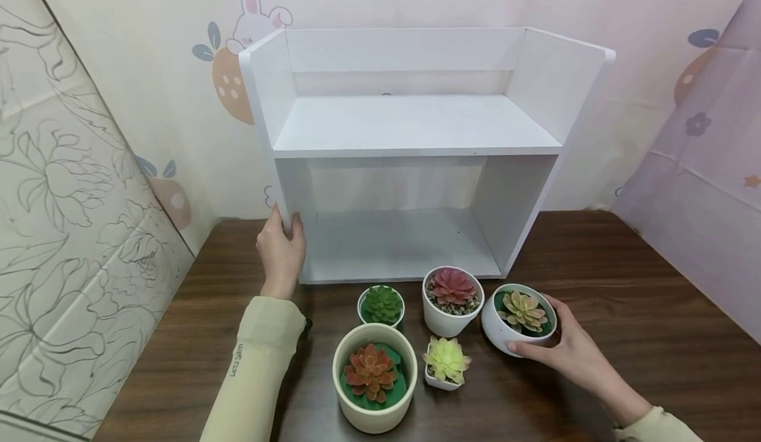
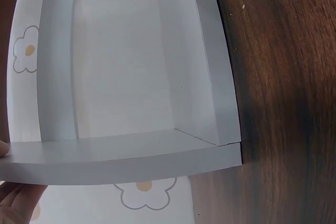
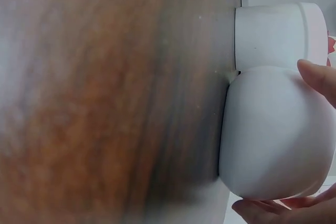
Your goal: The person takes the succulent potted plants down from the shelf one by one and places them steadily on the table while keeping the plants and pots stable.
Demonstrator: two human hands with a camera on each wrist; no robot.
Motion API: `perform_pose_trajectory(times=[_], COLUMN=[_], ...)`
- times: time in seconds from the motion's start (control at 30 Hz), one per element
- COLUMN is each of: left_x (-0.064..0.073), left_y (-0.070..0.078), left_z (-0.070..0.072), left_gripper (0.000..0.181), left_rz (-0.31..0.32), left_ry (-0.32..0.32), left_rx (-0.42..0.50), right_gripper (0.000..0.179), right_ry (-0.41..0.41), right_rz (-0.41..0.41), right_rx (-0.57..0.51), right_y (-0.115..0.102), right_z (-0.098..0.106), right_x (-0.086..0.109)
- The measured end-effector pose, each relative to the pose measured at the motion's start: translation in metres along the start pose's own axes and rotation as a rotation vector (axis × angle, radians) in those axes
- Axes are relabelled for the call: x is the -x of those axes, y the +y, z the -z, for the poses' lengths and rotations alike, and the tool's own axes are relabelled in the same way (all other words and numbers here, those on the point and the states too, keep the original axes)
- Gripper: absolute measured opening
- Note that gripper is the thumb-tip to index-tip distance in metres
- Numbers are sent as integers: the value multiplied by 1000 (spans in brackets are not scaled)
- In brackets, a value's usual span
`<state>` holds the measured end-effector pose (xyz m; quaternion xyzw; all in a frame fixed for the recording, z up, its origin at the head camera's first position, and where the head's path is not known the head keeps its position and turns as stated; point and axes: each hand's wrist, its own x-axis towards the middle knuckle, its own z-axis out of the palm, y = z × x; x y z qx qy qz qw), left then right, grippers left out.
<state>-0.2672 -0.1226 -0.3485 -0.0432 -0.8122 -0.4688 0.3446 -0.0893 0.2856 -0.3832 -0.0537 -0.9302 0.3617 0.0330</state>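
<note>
My left hand (image 1: 282, 252) grips the front edge of the left side panel of a white two-tier shelf (image 1: 416, 152); in the left wrist view its fingers (image 2: 21, 200) lie below that panel, the thumb above. My right hand (image 1: 571, 346) holds a rounded white pot (image 1: 502, 328) with a yellow-pink succulent (image 1: 524, 312), thumb on the near side and fingers round the far side. In the right wrist view this pot stands on the table, right beside a tapered white pot (image 3: 270, 38). That one carries a dark red succulent (image 1: 453, 286).
In front of the shelf stand a small pot with a green succulent (image 1: 382, 305), a cream pot (image 1: 373, 421) with an orange-red succulent and a small white pot with a yellow-green succulent (image 1: 446, 360). The dark wooden table (image 1: 618, 283) meets a patterned wall covering behind the shelf.
</note>
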Motion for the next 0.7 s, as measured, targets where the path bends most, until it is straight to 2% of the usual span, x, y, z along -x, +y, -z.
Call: perform_pose_trajectory(times=[0.3,0.5,0.7], left_x=[0,2,6], left_y=[-1,2,6], left_z=[3,10,23], left_gripper=[45,52,54], left_rz=[13,12,-56], left_ry=[-19,-51,-31], left_rx=[1,-44,-111], right_gripper=[106,105,101], right_ry=[7,27,71], right_rz=[46,69,102], right_rx=[-24,-57,-43], right_y=[-9,-15,-26], right_z=[3,7,10], right_x=[-5,-7,-6])
